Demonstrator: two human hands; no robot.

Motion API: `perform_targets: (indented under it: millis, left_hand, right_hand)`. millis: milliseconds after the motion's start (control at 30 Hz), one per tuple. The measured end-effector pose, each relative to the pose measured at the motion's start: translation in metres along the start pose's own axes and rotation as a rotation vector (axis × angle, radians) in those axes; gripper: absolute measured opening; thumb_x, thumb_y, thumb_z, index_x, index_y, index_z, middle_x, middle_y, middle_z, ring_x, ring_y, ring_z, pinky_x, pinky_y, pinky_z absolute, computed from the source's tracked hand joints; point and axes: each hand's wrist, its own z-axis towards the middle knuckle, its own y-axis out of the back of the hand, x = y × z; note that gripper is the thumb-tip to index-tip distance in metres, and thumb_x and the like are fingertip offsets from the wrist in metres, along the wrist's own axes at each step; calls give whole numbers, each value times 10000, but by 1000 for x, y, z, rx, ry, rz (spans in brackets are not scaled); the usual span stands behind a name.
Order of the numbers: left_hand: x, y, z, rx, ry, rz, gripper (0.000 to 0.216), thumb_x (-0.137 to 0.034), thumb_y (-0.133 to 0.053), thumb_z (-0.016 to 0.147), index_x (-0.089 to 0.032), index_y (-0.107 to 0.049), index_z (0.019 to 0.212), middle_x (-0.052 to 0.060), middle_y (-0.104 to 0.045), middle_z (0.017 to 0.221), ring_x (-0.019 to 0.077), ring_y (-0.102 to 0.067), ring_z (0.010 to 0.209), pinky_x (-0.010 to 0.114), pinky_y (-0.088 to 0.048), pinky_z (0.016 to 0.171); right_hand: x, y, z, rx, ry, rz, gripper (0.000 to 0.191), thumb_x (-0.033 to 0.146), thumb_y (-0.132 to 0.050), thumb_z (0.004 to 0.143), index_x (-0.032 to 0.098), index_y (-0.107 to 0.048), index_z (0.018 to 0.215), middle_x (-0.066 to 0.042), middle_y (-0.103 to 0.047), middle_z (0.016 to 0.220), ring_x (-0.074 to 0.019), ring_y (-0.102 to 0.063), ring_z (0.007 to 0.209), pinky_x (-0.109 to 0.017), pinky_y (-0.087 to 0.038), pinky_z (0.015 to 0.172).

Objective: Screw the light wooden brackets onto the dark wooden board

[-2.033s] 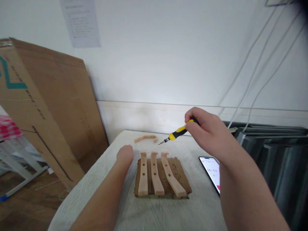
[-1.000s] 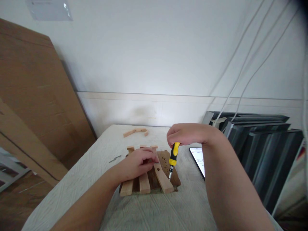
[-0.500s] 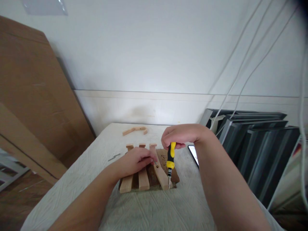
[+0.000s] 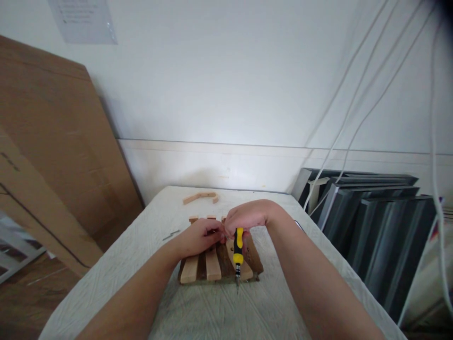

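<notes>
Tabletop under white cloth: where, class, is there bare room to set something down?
Bare white cloth borders the near edge of the flat brown board, and lies beyond the right hand. Crowded: the board, beneath three pale wooden hooks, left hand and yellow-black screwdriver.

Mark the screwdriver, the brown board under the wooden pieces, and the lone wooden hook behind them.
Screwdriver [image 4: 238, 258]: head view, on its yellow collar.
Brown board [image 4: 255, 263]: head view, on its bare right-hand strip.
Wooden hook [image 4: 200, 194]: head view, middle of its length.
</notes>
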Motion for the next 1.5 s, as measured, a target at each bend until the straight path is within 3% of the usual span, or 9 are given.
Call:
perform_targets:
  millis: [300, 500, 633, 733, 800, 1000, 1200, 1500]
  left_hand:
    - [2, -1, 1, -18, -9, -4, 211, -251, -478, 904, -142, -645, 837, 21, -643, 778, 114, -561, 685, 210, -422, 620]
    - [-3, -1, -2, -12, -125, -1, 182, -252, -509, 905, -169, -665, 948, 31, -694, 883, 129, -610, 801, 231, -454, 727]
    - [-10, -4, -2, 1, -179, 43, 179, -223, -511, 908, -169, -682, 914, 38, -706, 924, 130, -625, 855, 239, -459, 781]
    - [-10, -7, -1, 1, -128, 2, 167, -198, -551, 884, -186, -655, 1015, 30, -721, 931, 132, -645, 858, 252, -471, 792]
    - [-7, -9, 0, 8, -67, -69, 260, -183, -603, 848, -203, -606, 1108, 14, -729, 906, 131, -656, 829, 263, -484, 778]
    - [1, -11, 5, 66, 11, -148, 60, -198, -623, 828, -160, -656, 861, 18, -727, 851, 117, -651, 741, 227, -482, 670]
    - [3, -12, 8, 82, -82, 17, 87, -189, -652, 802, -172, -706, 869, 12, -712, 860, 120, -623, 779, 219, -452, 706]
    - [3, -13, 10, 98, -26, 2, 77, -213, -656, 795, -152, -686, 832, -3, -680, 790, 103, -576, 710, 196, -413, 642]
  right_hand:
    - [-7, 1, 6, 22, 29, 70, 79, 200, -543, 631, 143, -596, 630, 31, -566, 636, -71, -463, 514, -218, -362, 495]
    - [-6, 10, -20, -24, 71, 67, 94, 199, -492, 675, 163, -534, 600, 41, -514, 513, -90, -493, 479, -228, -380, 500]
    - [-4, 14, -54, -342, 1, -20, 84, 211, -466, 700, 186, -493, 625, 45, -485, 537, -103, -511, 503, -248, -426, 546]
    - [-4, 16, -77, -708, -287, -236, 141, 272, -443, 746, 187, -516, 659, 7, -519, 550, -131, -522, 517, -264, -383, 512]
    - [-3, 16, -88, -812, -426, -316, 189, 304, -415, 772, 186, -532, 680, -18, -549, 553, -142, -515, 503, -277, -343, 485]
    - [12, 6, -93, -758, -366, -417, 238, 325, -404, 801, 192, -570, 695, -27, -602, 592, -143, -523, 535, -278, -323, 491]
    - [29, -11, -80, -772, -181, -627, 276, 379, -462, 816, 179, -653, 829, -51, -662, 735, -148, -545, 613, -267, -332, 537]
    - [40, -27, -68, -763, -118, -730, 263, 389, -497, 827, 188, -668, 844, -51, -668, 742, -143, -545, 608, -255, -310, 521]
